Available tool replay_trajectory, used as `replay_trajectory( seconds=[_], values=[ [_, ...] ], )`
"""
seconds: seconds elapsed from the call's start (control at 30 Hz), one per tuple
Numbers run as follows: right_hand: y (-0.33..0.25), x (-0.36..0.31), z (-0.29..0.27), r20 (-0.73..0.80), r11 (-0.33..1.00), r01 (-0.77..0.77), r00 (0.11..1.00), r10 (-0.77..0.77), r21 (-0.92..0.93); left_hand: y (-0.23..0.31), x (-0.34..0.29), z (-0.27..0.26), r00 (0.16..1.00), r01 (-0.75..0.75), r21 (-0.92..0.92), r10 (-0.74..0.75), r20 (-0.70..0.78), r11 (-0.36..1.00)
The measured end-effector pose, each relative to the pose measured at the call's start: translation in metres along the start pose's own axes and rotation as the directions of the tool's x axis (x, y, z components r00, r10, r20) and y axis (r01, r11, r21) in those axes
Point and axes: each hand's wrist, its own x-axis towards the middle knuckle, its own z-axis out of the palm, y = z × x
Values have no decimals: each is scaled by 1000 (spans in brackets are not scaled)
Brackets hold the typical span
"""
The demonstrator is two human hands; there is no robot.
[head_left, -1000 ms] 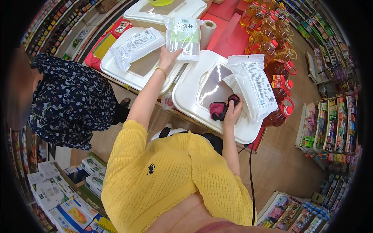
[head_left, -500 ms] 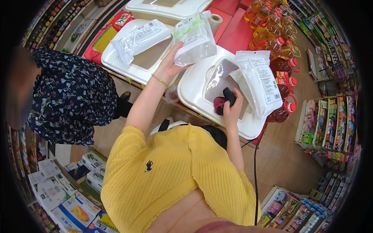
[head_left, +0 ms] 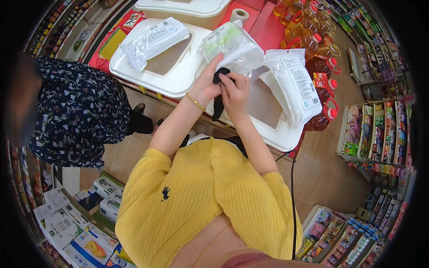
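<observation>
"Boxes [head_left: 76,232] are sitting at the lower left, and a person in a dark floral dress [head_left: 78,111] is standing near the table [head_left: 263,20]. What's lying next along?"

"A white package [head_left: 154,42], aslant on the left bin's lid [head_left: 118,67]. Then the shopper in the yellow cardigan [head_left: 178,196] is working: the left hand [head_left: 208,85], with a gold bracelet [head_left: 196,102] at its wrist, is gripping the near side of a clear package [head_left: 234,49]."

"Is that package resting on anything?"

"I can't tell. It's tilting above the two lids, between the white packages."

"And the right hand [head_left: 237,91]?"

"It's pinching a black cloth [head_left: 219,109] right up against the left, so both hands are keeping together. One end is hanging below them. I'm not seeing whether the left fingers are holding it too."

"Further right?"

"A second white package [head_left: 295,87] is lying on the right bin's lid [head_left: 290,140]. Red-capped bottles [head_left: 310,44] are standing beside it, and stocked shelves [head_left: 380,134] are lining the far right."
</observation>
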Motion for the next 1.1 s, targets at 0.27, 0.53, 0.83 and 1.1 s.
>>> replay_trajectory(
  seconds=[0.27,0.53,0.83,1.1],
  values=[
    [21,24,-27,-220,978,-157,968,125,-139,-16,-3,-1,999,-51,86,50,3,995],
    [22,19,-59,-346,900,-381,832,434,212,-17,10,-60,818,-516,707,523,239,484],
    [40,13,-28,-157,936,-306,930,333,173,-24,2,-76,836,-499,844,365,409,198],
    [44,17,-37,-177,695,-475,743,646,540,-21,-1,-79,877,-458,886,198,438,73]
  ],
)
